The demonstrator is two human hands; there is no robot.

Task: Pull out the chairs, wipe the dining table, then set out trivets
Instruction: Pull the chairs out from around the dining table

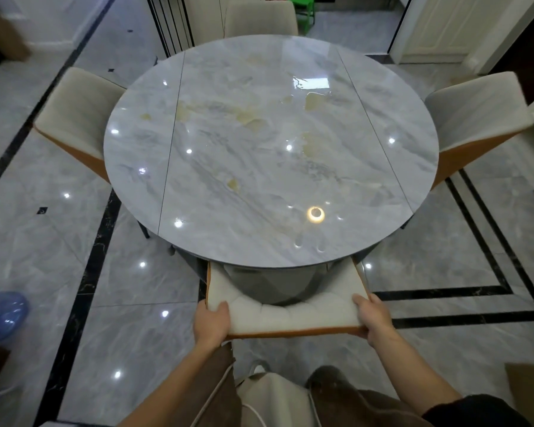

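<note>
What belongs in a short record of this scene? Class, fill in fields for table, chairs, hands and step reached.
table: round grey marble-look dining table, glossy
near chair: cream padded chair with orange edging, tucked under the table
left hand: grips its backrest's left corner
right hand: grips the right corner
other chairs: three matching, left, right and far side, pushed in
step: near chair not yet pulled out
trivets: none in view

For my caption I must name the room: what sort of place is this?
Probably a home dining room: a round marble-top dining table, padded chairs tucked around it, and a glossy tiled floor.
</note>
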